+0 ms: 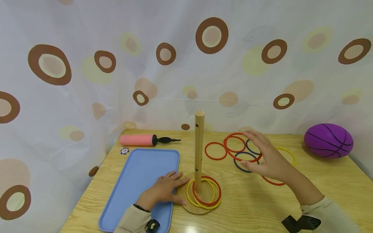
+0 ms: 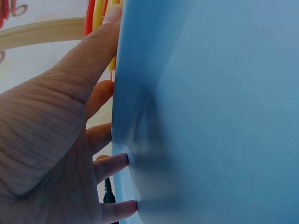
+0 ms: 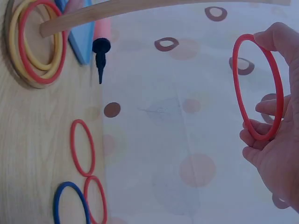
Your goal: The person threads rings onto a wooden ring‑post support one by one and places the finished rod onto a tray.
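My right hand (image 1: pixel 269 160) is raised over the right part of the table and holds a red ring (image 3: pixel 279 98) between thumb and fingers. My left hand (image 1: pixel 166 189), fingers spread, rests over the right edge of a blue tray (image 1: pixel 140 174) and touches the round wooden base (image 1: pixel 201 212) of an upright peg (image 1: pixel 199 145). Around the foot of the peg lie a red ring (image 1: pixel 220 194) and two yellow rings (image 1: pixel 187 195). In the left wrist view the tray hides the tips of some left fingers.
Red rings (image 1: pixel 215 159), blue rings (image 1: pixel 237 165) and a yellow ring (image 1: pixel 295 158) lie at the back right, partly behind my right hand. A purple ball (image 1: pixel 328 141) sits at the far right. Behind the tray are a pink hand pump (image 1: pixel 137 140) and a poker chip (image 1: pixel 124 151).
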### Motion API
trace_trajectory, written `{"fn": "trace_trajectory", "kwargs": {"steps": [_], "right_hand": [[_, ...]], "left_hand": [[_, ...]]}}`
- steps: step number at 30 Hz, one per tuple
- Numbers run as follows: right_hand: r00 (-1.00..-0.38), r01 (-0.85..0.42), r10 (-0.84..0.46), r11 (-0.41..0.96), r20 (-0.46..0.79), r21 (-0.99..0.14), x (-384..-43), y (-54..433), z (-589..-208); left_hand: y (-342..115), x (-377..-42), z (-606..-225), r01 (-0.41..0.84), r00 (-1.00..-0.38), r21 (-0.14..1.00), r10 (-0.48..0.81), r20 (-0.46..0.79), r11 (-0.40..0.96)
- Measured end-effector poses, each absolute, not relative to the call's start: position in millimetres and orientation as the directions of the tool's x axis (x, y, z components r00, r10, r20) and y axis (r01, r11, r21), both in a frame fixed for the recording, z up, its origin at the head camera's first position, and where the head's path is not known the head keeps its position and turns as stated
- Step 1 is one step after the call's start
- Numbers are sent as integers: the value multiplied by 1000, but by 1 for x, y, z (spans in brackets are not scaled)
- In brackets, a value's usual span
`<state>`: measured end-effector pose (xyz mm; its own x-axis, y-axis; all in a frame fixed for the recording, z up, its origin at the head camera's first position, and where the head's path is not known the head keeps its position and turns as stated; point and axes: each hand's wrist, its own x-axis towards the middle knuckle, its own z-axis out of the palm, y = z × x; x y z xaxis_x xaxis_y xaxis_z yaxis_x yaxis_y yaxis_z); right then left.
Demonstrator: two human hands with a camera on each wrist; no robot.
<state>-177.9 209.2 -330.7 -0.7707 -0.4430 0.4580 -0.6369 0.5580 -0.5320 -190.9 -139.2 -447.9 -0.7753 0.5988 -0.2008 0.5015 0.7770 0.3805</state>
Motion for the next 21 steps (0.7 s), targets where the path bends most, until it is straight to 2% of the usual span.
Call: {"fn": "trace_trajectory", "kwargs": {"steps": [10, 21], "right_hand": [[-704, -708, -457, 499, 543, -499, -175, 208, -296], [-546, -836, -498, 374, 674, -401, -179, 196, -264]], "left_hand": [[-139, -192, -448, 509, -775, 373, 602, -193, 776], [-139, -191, -448, 496, -777, 383, 595, -206, 779]]}}
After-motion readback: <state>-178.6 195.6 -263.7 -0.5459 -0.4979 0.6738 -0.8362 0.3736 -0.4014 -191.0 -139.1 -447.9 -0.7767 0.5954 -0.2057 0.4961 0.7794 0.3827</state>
